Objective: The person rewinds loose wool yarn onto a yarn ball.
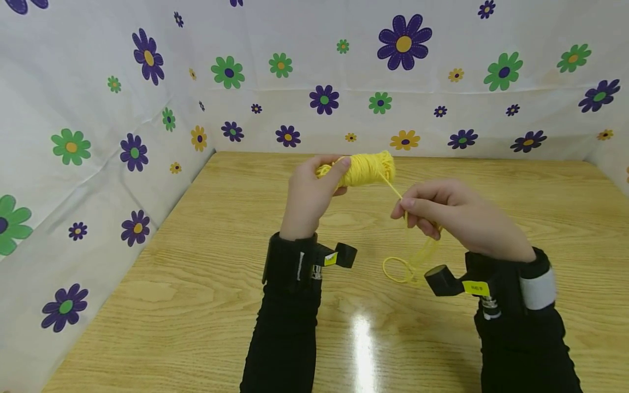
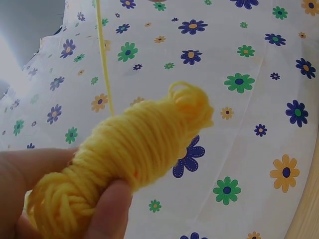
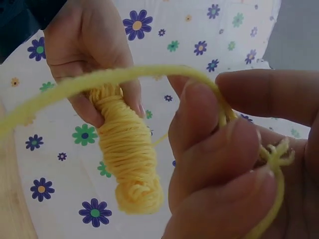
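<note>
My left hand (image 1: 310,188) grips one end of a yellow yarn skein (image 1: 366,169), raised over the table. In the left wrist view the skein (image 2: 132,144) shows wrapped turns round its middle and looped ends. A single strand (image 1: 391,187) runs taut from the skein to my right hand (image 1: 449,210), which pinches it between thumb and fingers. More yarn passes through the curled right fingers (image 3: 214,159), and a frayed yarn end (image 3: 279,153) shows by the palm in the right wrist view. Below the right hand, slack yarn hangs in a loop (image 1: 395,270).
A wood-grain table (image 1: 196,305) lies under both hands. White cloth with printed flowers (image 1: 295,49) stands behind it and along the left side. Both wrists wear black bands with small cameras (image 1: 439,279).
</note>
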`<state>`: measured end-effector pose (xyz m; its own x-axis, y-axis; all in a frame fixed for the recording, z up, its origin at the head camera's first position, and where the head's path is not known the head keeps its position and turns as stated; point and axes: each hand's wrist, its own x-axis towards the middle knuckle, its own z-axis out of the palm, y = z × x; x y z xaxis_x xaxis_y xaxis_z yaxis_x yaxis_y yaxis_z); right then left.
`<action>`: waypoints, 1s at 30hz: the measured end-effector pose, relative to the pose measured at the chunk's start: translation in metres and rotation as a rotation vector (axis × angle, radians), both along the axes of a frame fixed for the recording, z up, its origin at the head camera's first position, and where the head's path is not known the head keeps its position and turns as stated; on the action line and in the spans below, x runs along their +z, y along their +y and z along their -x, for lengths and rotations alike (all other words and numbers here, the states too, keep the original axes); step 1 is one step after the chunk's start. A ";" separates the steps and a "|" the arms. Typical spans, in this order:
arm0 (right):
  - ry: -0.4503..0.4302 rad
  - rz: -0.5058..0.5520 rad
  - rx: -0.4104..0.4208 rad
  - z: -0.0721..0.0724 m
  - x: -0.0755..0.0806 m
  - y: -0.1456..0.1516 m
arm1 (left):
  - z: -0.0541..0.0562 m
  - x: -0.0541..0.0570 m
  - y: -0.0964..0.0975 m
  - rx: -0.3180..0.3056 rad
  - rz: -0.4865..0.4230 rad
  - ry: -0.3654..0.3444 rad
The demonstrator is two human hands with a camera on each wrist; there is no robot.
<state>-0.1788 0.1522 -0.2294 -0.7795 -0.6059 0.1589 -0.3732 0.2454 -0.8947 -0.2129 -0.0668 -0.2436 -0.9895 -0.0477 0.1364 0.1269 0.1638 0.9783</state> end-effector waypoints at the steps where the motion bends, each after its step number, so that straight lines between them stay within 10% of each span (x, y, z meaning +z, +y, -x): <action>1: 0.002 -0.018 0.006 0.000 0.000 -0.001 | 0.000 0.000 0.000 0.016 -0.029 0.004; 13: -0.043 -0.150 0.071 0.006 -0.005 -0.011 | -0.002 0.007 -0.003 0.002 -0.384 0.062; 23: -0.108 -0.158 0.085 0.018 -0.014 -0.013 | -0.008 0.013 0.001 -0.270 -0.535 -0.002; 30: -0.135 -0.176 0.025 0.019 -0.017 -0.010 | -0.013 0.017 -0.001 -0.471 -0.450 -0.089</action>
